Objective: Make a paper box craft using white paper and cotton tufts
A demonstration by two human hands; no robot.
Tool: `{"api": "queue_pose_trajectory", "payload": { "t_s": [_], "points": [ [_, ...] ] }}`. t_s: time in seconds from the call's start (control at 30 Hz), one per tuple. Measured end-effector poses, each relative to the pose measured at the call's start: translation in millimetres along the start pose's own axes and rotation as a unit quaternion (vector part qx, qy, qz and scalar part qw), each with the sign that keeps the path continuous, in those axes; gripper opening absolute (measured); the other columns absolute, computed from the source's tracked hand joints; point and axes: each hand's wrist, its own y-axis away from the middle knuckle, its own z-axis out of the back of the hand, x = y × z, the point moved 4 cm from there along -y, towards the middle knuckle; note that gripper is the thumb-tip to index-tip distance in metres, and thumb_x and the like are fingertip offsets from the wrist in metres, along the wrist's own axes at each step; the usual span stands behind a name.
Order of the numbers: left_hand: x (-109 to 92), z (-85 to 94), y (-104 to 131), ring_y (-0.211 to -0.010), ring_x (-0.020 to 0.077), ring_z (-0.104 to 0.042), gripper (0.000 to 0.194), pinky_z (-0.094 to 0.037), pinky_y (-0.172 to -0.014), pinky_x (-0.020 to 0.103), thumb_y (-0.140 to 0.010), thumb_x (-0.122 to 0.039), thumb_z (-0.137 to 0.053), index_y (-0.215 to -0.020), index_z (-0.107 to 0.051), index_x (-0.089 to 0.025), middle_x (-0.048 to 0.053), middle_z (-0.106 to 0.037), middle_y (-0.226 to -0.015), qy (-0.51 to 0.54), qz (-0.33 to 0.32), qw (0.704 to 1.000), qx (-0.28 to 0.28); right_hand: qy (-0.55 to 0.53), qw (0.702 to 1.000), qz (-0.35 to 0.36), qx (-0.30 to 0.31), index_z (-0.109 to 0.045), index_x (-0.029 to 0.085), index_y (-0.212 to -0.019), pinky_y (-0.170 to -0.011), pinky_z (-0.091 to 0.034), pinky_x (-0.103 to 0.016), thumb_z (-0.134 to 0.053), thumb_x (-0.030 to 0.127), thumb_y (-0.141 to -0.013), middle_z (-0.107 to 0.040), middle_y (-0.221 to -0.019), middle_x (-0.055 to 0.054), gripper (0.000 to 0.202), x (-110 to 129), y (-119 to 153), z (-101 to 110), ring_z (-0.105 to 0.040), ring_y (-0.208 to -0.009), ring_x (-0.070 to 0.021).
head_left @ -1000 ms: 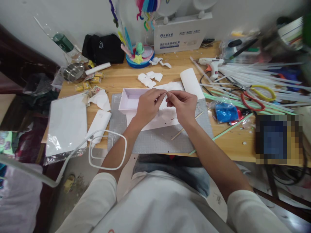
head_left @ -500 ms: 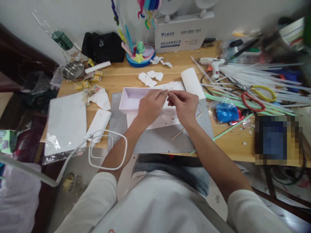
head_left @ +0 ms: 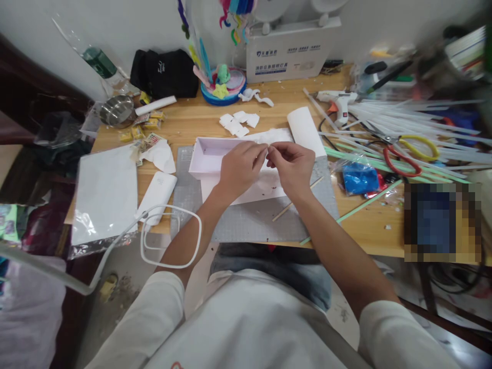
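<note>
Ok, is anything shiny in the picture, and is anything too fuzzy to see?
Head view: white glare on the plastic packet, a shine on the metal bowl; same head view: a blocky patch hides what's behind it, and it's too soft to tell what the left hand and right hand may be pinching.

There were two hands (head_left: 295, 166), one open lilac box (head_left: 211, 159), one wooden stick (head_left: 282, 212), one glue gun (head_left: 341, 108) and one metal bowl (head_left: 116, 111).
</note>
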Motion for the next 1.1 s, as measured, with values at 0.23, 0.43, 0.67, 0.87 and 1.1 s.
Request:
{"api": "queue_pose_trajectory", "payload": {
  "t_s": [0.23,0.43,0.67,0.87,1.1],
  "points": [
    [2.0,4.2,-1.9,-0.083,0.0137,-0.068,0.022,-0.051,-0.072,0.025,-0.101,-0.031,-0.057,-0.102,-0.075,-0.018,0.005,-0.078,-0.097,0.090,0.013,0.995,-0.029,0.019,1.000,0.003,0.005,-0.072,0.020,-0.077,-0.052,-0.052,-0.022,-0.073,0.028,-0.081,-0.068,-0.063,0.004,0.009,5.1,1.1,-1.3,-0.061,-0.052,-0.0076],
    [2.8,4.2,-2.8,-0.086,0.0134,-0.069,0.021,-0.052,-0.076,0.025,-0.101,-0.031,-0.058,-0.103,-0.076,-0.019,0.005,-0.077,-0.097,0.085,0.017,0.996,-0.021,0.028,1.000,0.010,0.010,-0.072,0.020,-0.079,-0.055,-0.054,-0.023,-0.074,0.029,-0.081,-0.067,-0.064,0.004,0.010,7.0,2.3,-1.9,-0.061,-0.055,-0.0077],
    [4.9,5.1,-2.6,-0.077,0.0118,-0.066,0.019,-0.049,-0.071,0.024,-0.099,-0.030,-0.061,-0.097,-0.076,-0.019,0.004,-0.077,-0.092,0.112,0.035,0.992,-0.047,-0.004,1.000,-0.004,0.023,-0.075,0.021,-0.082,-0.053,-0.053,-0.022,-0.073,0.030,-0.082,-0.068,-0.065,0.003,0.009,6.3,2.9,-3.1,-0.061,-0.054,-0.0074],
    [4.4,5.7,-2.9,-0.078,0.0119,-0.067,0.019,-0.049,-0.070,0.024,-0.099,-0.030,-0.061,-0.095,-0.075,-0.019,0.004,-0.077,-0.090,0.118,0.033,0.991,-0.048,-0.005,1.000,-0.022,0.021,-0.075,0.021,-0.079,-0.051,-0.053,-0.023,-0.075,0.035,-0.081,-0.068,-0.063,0.003,0.014,4.5,1.5,-1.6,-0.060,-0.052,-0.0077],
    [6.4,3.7,-3.0,-0.081,0.0123,-0.068,0.020,-0.050,-0.071,0.025,-0.100,-0.031,-0.059,-0.095,-0.075,-0.020,0.004,-0.077,-0.093,0.119,0.036,0.991,-0.045,-0.011,0.999,-0.028,0.018,-0.075,0.020,-0.079,-0.051,-0.053,-0.023,-0.076,0.035,-0.080,-0.068,-0.062,0.003,0.015,3.2,0.5,-2.1,-0.061,-0.052,-0.0078]
  ]
}}
